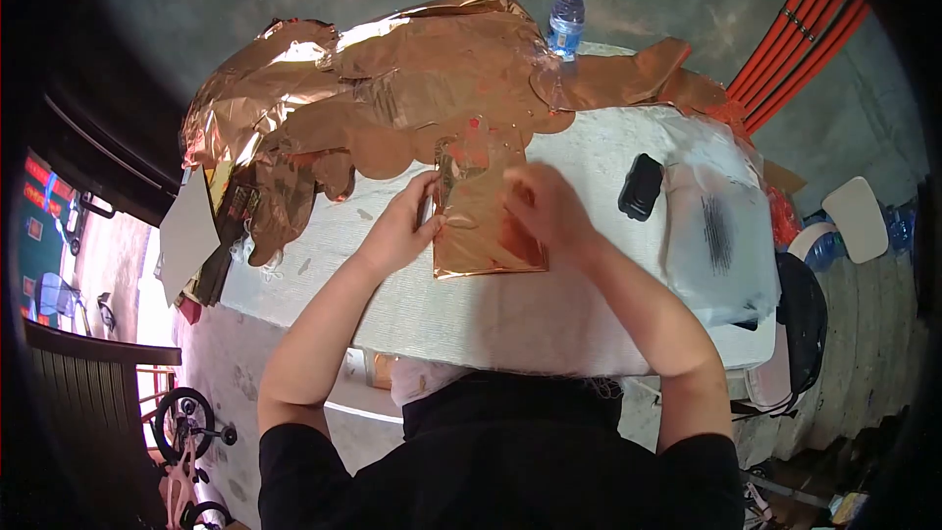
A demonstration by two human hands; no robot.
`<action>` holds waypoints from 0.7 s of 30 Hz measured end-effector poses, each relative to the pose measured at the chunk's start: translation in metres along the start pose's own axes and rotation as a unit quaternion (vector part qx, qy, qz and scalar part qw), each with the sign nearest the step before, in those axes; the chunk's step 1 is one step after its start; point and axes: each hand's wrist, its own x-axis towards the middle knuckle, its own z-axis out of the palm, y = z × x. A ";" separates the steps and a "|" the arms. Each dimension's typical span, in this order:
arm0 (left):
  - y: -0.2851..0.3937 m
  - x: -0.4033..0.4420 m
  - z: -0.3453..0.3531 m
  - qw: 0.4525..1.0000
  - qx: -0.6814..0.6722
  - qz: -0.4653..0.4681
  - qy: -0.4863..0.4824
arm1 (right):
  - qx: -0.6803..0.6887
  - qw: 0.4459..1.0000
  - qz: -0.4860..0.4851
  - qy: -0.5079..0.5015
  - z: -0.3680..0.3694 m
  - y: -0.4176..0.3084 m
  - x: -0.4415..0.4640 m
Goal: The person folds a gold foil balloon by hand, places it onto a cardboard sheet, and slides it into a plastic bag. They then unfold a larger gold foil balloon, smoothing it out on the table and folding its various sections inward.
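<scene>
The shiny copper packet (491, 240) lies flat on the white counter (589, 319), in front of the person. The left hand (397, 231) is at the packet's left edge, with its thumb and pointing finger spread apart and the thumb touching the edge. The right hand (554, 204) is over the packet's right side, with its fingers curled in. It is blurry, so I cannot tell if they pinch anything.

Past the packet's far end is a big, crinkly heap of copper foil (422, 69). It spreads out to both sides, and the far end of the packet meets it. A bottle with a blue cap (566, 25) is past the packet, a bit to the right, by the foil's far edge.

Right of the packet is a small black thing (642, 186), just beside a clear plastic bag (721, 245). White counter top shows between the packet and the black thing, and from the packet's near edge to the counter's near edge.
</scene>
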 end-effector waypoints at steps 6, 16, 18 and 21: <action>-0.015 0.002 0.003 0.999 -0.021 0.023 0.006 | 0.028 0.985 -0.021 0.169 -0.012 0.031 0.062; -0.015 0.002 0.004 0.997 0.030 0.034 0.062 | 0.314 0.915 0.215 -0.134 -0.032 0.030 0.059; -0.020 0.003 0.004 0.981 0.117 0.045 0.145 | 0.314 0.920 0.190 -0.133 -0.028 0.027 0.049; -0.025 0.004 0.004 0.983 0.020 0.034 0.177 | 0.306 0.938 0.135 -0.091 -0.020 0.026 0.031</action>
